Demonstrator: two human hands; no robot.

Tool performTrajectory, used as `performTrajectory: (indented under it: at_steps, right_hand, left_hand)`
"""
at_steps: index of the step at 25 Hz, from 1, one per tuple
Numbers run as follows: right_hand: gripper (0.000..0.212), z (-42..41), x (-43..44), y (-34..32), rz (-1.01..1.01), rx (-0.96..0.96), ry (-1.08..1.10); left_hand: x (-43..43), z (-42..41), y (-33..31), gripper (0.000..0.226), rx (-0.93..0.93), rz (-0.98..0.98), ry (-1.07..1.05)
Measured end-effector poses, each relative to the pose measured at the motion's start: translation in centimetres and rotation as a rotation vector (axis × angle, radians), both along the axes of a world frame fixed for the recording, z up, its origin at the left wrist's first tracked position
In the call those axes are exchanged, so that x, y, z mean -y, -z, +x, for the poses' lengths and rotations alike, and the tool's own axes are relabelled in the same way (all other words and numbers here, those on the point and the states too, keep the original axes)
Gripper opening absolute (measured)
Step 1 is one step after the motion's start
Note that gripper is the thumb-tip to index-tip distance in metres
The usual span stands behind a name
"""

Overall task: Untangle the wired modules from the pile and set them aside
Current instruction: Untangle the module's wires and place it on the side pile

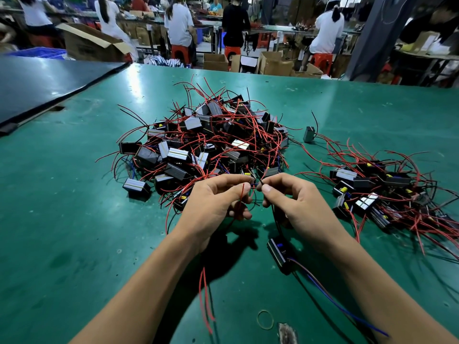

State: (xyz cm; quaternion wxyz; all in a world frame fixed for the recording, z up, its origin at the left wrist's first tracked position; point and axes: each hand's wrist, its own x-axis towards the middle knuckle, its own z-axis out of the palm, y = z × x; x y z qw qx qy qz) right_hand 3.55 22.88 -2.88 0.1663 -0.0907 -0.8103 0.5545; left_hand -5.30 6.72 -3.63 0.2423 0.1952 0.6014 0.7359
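Black module [278,254] below right hand [298,202]; white print, perhaps letters, unreadable

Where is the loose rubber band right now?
Head view: the rubber band lies flat on the green table near the bottom edge, right of centre, just below the black module by the right hand.

pile [211,140]: black modules tangled in red wires [242,196], centre | set-aside group [377,194]: right | single module [279,252]: apart, nearest

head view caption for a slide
Left hand and right hand pinch tangled wires before the module pile, a black module by the right wrist, smaller heap at right.
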Motion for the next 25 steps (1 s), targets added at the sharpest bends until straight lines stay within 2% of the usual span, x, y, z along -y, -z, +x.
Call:
performTrajectory:
  at_steps: [10,13,16,18,20,23,25]
  right_hand:
    - [0.009,-0.1,0.4,0.1,-0.063,0.037,-0.038]
    - [0.009,-0.1,0.7,0.2,-0.110,0.032,-0.044]
    - [0.009,-0.1,1.0,0.1,-0.094,0.026,-0.061]
    - [0.007,0.0,1.1,0.2,0.016,-0.012,-0.025]
    - [0.007,0.0,1.4,0.3,0.160,-0.136,0.052]
    - [0.028,0.0,1.5,0.0,0.279,-0.356,0.078]
    - [0.027,-0.1,1.1,-0.1,0.397,-0.422,0.044]
  left_hand:
    - [-0.1,0.0,-0.1,0.007,-0.038,0.034,-0.036]
    - [-0.2,0.1,-0.2,0.013,-0.070,0.036,-0.066]
    - [-0.3,0.1,-0.2,0.004,-0.131,0.004,-0.116]
    - [-0.3,0.2,-0.2,0.005,-0.150,-0.007,-0.139]
    - [-0.3,0.3,-0.1,0.007,-0.151,-0.005,-0.130]
    - [-0.2,0.4,-0.2,0.005,-0.147,-0.007,-0.059]
    - [-0.1,0.4,-0.1,0.005,-0.140,-0.002,-0.014]
